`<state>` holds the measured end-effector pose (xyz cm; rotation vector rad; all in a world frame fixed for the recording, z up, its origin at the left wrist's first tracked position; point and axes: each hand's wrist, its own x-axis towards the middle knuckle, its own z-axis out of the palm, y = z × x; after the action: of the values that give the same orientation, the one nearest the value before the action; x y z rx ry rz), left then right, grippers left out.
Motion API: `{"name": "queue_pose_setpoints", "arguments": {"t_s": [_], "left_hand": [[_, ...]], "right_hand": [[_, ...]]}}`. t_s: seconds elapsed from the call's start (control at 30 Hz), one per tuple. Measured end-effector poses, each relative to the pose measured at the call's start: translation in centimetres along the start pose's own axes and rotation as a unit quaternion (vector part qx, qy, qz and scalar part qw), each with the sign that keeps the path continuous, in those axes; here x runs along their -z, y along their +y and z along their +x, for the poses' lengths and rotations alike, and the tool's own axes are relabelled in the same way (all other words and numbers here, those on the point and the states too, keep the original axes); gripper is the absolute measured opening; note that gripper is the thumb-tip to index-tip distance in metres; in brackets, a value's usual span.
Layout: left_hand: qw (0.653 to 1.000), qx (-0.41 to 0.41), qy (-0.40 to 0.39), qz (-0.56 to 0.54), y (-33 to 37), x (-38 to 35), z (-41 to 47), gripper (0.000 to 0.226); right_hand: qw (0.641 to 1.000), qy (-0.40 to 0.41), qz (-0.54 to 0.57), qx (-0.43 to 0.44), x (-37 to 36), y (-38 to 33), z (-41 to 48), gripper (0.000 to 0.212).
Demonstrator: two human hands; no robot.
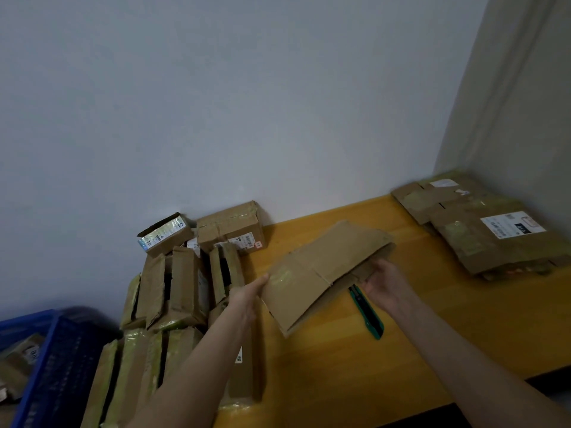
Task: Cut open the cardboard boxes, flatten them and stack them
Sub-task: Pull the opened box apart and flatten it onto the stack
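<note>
A flattened brown cardboard box hangs tilted above the yellow wooden table, held between both hands. My left hand grips its left end, with the fingers hidden behind the cardboard. My right hand holds its right underside edge, fingers curled up into the fold. A green utility knife lies on the table just below the box, beside my right wrist. A stack of flattened boxes lies at the far right corner. Several taped, unopened boxes are piled at the left.
A blue plastic crate stands at the lower left, off the table, with cardboard beside it. A grey wall runs behind the table and a second wall closes the right corner. The table's front edge shows at the lower right.
</note>
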<state>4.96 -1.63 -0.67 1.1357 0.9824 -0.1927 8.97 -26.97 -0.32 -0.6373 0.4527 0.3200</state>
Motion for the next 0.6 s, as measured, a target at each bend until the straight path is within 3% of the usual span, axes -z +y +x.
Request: {"name": "queue_pose_setpoints", "arguments": {"t_s": [0.1, 0.2, 0.27, 0.33, 0.47, 0.6], "left_hand": [[0.994, 0.031, -0.093, -0.051, 0.4, -0.4, -0.9, 0.044], [0.996, -0.091, 0.014, 0.0, 1.1, -0.6, -0.4, 0.046], [0.978, -0.172, 0.089, 0.073, 2.3, -0.1, 0.0, 0.049], [0.955, -0.222, 0.123, 0.151, 2.9, 0.7, 1.0, 0.05], [0.932, -0.213, 0.137, 0.258, 0.8, -0.4, 2.3, 0.048], [0.928, -0.172, 0.128, 0.306, -3.6, -3.0, 3.8, 0.05]], "right_hand": [[1.0, 0.005, 0.001, -0.025, 0.6, 0.2, 0.4, 0.029], [0.985, 0.073, -0.157, -0.007, 1.3, 0.2, 1.1, 0.058], [0.919, 0.165, -0.357, 0.012, 2.2, 0.1, 1.7, 0.059], [0.865, 0.183, -0.466, 0.027, 2.8, 0.5, 2.3, 0.053], [0.769, 0.107, -0.625, 0.08, 3.2, 3.5, 3.2, 0.04], [0.638, 0.045, -0.76, 0.111, 4.9, 6.2, 4.0, 0.041]]}}
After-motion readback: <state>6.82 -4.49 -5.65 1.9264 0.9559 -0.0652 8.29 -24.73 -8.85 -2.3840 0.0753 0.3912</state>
